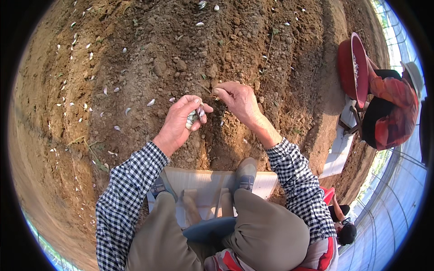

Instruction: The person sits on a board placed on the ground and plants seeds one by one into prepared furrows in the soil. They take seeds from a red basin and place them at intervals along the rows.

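Observation:
Several garlic cloves (192,119), whitish and purple, are held in my left hand (179,118), whose fingers curl around them over the tilled soil. My right hand (239,100) is a little to the right, bent down near the ground with thumb and forefinger close together; whether something small is pinched there cannot be told. More garlic cloves lie scattered on the soil, one of them a pale clove (151,102) to the left of my left hand. A small purplish clove (172,99) lies just beside that hand.
A pale board (203,174) lies under my shoes, with a low stool beneath me. At the right a person (395,111) sits by a red basin (347,67) holding whitish pieces. Another person (346,230) is lower right, near a red container (327,194). Greenhouse framing curves behind.

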The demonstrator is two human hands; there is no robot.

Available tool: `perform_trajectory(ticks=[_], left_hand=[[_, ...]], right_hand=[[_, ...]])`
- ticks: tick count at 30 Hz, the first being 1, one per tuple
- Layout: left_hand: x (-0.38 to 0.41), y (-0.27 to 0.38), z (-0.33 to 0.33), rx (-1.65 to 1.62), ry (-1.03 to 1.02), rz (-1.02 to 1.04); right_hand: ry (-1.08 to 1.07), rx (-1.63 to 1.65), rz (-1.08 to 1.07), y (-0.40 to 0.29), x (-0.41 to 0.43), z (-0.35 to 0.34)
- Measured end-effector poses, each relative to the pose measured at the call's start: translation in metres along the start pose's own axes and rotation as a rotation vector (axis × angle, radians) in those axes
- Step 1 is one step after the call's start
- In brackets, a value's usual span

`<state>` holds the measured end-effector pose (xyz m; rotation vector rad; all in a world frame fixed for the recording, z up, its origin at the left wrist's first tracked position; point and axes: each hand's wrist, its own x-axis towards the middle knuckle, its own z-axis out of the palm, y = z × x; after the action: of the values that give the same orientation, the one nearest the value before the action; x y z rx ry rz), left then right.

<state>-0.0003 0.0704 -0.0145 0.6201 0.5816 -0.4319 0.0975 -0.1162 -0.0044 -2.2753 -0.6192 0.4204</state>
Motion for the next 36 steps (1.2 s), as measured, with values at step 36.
perform_trajectory(ticks=[36], left_hand=[[0.01, -0.006, 0.033, 0.093, 0.156, 0.041]], right_hand=[[0.186, -0.259, -0.352, -0.028, -0.03, -0.007]])
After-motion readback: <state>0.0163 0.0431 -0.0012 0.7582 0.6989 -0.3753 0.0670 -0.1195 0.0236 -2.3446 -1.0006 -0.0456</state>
